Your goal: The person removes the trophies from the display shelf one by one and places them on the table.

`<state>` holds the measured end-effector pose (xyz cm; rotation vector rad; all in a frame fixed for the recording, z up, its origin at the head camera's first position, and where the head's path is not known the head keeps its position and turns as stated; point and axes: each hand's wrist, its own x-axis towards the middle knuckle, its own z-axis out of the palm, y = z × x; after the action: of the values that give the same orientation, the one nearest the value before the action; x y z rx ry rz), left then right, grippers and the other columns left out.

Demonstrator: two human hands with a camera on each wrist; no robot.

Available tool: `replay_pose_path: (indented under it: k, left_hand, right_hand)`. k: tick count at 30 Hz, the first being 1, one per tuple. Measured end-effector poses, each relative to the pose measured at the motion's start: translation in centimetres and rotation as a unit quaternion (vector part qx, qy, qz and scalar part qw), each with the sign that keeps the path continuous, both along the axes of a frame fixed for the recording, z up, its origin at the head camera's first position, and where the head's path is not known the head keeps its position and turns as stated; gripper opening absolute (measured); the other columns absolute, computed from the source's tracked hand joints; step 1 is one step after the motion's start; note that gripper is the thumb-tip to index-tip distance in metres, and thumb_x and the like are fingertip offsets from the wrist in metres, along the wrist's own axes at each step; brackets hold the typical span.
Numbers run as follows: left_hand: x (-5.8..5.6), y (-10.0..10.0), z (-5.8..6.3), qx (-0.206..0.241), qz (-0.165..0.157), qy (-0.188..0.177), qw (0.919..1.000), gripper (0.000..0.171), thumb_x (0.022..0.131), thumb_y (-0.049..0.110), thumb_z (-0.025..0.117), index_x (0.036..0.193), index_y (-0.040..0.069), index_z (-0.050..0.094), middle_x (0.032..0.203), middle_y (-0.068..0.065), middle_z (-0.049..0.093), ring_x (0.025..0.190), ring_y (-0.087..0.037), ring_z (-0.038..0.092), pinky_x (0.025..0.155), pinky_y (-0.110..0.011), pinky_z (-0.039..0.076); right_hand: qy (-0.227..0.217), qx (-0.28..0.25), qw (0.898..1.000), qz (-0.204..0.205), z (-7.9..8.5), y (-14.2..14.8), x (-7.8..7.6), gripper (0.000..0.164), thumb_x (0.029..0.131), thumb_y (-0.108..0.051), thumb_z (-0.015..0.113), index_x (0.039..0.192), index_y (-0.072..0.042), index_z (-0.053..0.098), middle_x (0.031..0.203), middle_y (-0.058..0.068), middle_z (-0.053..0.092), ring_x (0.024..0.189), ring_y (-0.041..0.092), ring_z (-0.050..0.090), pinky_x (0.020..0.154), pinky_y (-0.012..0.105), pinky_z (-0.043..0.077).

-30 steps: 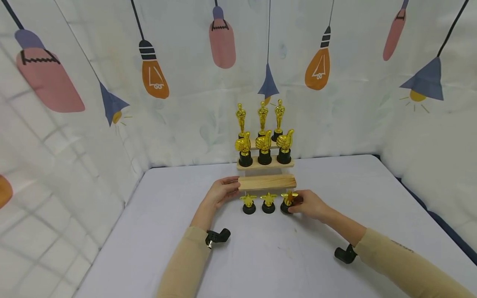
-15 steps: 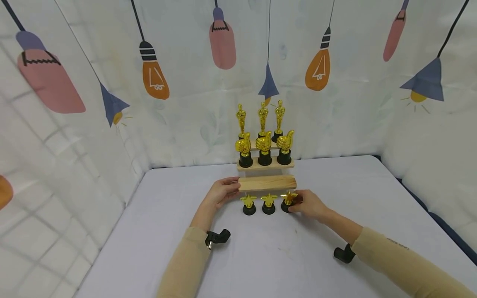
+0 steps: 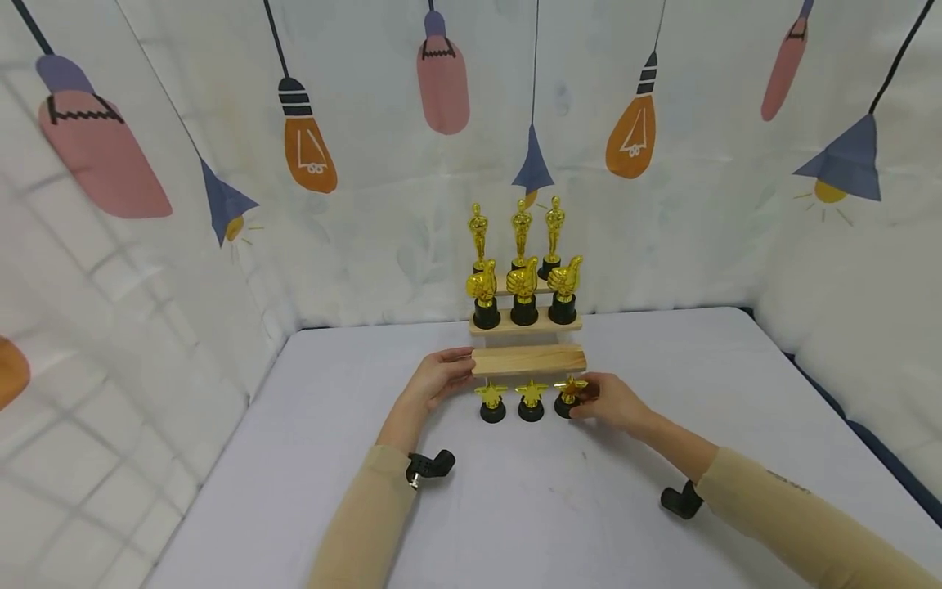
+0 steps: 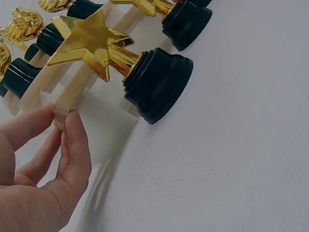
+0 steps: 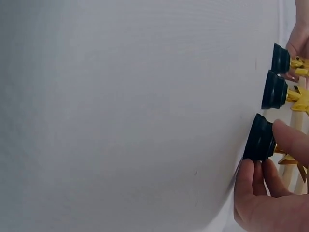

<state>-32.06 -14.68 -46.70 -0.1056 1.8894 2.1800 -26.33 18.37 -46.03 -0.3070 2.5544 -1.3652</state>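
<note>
- A white-covered table (image 3: 559, 507) spreads around the front plank (image 3: 528, 360), a pale wooden bar that is the lowest tier of a stepped stand.
- Beyond the front plank, a white backdrop (image 3: 412, 245) printed with hanging lamps and bulbs closes off the space.
- Behind the front plank, three golden thumbs-up trophies (image 3: 523, 282) stand on the next tier; farther back, three golden figure trophies (image 3: 521, 233) stand on the top tier, their bases partly covered by the thumbs.
- On the near side of the front plank, three star trophies stand in a row on the table: a left one (image 3: 492, 402), a middle one (image 3: 531, 401) and a right one (image 3: 564, 406).
- The right wrist view cuts off the stars at its edge, and fingers cover part of the right one.
- At the front plank's left end, the left hand (image 3: 434, 380) pinches the wood between thumb and fingers.
- Near the front plank's right end, the right hand (image 3: 614, 402) grasps the right star trophy by its black base, thumb opposite curled fingers.
</note>
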Motion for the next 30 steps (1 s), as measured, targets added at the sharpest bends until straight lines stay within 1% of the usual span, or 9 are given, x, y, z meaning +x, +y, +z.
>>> replay_pose_path:
  k: [4,7,12,16,19,23,26,30]
  left_hand:
    - [0.0,0.0,0.0,0.002,-0.001,0.002,1.0000,0.045,0.097,0.002,0.070,0.140,-0.005,0.058,0.133,-0.022,0.061,0.104,-0.023,0.067,0.090,-0.034,0.058]
    - [0.0,0.0,0.0,0.005,-0.002,0.004,1.0000,0.046,0.097,0.002,0.070,0.140,-0.005,0.058,0.133,-0.022,0.061,0.104,-0.023,0.067,0.089,-0.033,0.058]
    - [0.2,0.0,-0.1,0.005,-0.001,-0.005,1.0000,0.046,0.096,0.000,0.070,0.140,-0.005,0.058,0.132,-0.021,0.062,0.101,-0.021,0.067,0.087,-0.033,0.058]
    - [0.2,0.0,0.1,0.004,0.000,-0.007,1.0000,0.046,0.095,-0.001,0.071,0.140,-0.004,0.059,0.133,-0.020,0.061,0.102,-0.021,0.066,0.089,-0.033,0.058]
    - [0.2,0.1,0.2,0.000,0.002,-0.008,1.0000,0.046,0.095,-0.001,0.071,0.140,-0.004,0.059,0.133,-0.020,0.061,0.103,-0.022,0.066,0.088,-0.032,0.058]
    - [0.1,0.1,0.2,-0.001,0.001,-0.005,1.0000,0.047,0.095,-0.001,0.071,0.140,-0.005,0.058,0.134,-0.021,0.060,0.103,-0.022,0.066,0.086,-0.031,0.058]
    - [0.0,0.1,0.1,0.000,0.000,-0.004,1.0000,0.047,0.095,-0.001,0.070,0.140,-0.005,0.058,0.134,-0.021,0.060,0.102,-0.021,0.066,0.085,-0.030,0.058]
    - [0.0,0.0,0.1,-0.004,0.000,-0.006,1.0000,0.047,0.095,0.000,0.071,0.140,-0.004,0.058,0.134,-0.020,0.060,0.103,-0.021,0.066,0.085,-0.030,0.058]
  right_hand:
    - [0.003,0.005,1.000,0.001,0.2,0.5,-0.1,0.053,0.086,-0.008,0.082,0.131,0.009,0.060,0.109,0.011,0.068,0.101,0.025,0.061,0.086,0.038,0.053]
    - [0.006,-0.001,1.000,0.002,0.6,1.2,-0.3,0.048,0.089,-0.009,0.080,0.131,0.006,0.062,0.112,0.011,0.068,0.104,0.026,0.061,0.087,0.038,0.053]
    - [0.013,-0.009,1.000,0.018,1.9,2.5,-0.8,0.040,0.094,-0.008,0.073,0.131,0.005,0.063,0.122,0.017,0.066,0.110,0.029,0.061,0.090,0.039,0.054]
    - [0.015,-0.027,0.999,-0.016,3.7,3.3,-1.3,0.030,0.100,-0.007,0.065,0.126,0.007,0.062,0.124,0.025,0.064,0.109,0.034,0.062,0.094,0.046,0.054]
    - [0.019,-0.045,0.998,-0.039,4.9,3.7,-1.7,0.027,0.103,-0.011,0.061,0.123,0.008,0.061,0.121,0.028,0.063,0.109,0.040,0.061,0.095,0.050,0.054]
    - [0.034,-0.060,0.997,-0.046,6.0,3.9,-2.4,0.029,0.104,-0.014,0.061,0.124,0.008,0.059,0.120,0.026,0.063,0.110,0.041,0.060,0.091,0.040,0.057]
    - [0.039,-0.079,0.995,-0.046,6.3,3.8,-3.0,0.032,0.104,-0.013,0.061,0.128,0.010,0.057,0.125,0.027,0.061,0.113,0.040,0.059,0.088,0.031,0.057]
    - [0.041,-0.106,0.993,-0.040,6.6,3.2,-4.0,0.039,0.105,-0.011,0.061,0.135,0.012,0.051,0.131,0.028,0.057,0.117,0.039,0.058,0.089,0.026,0.056]
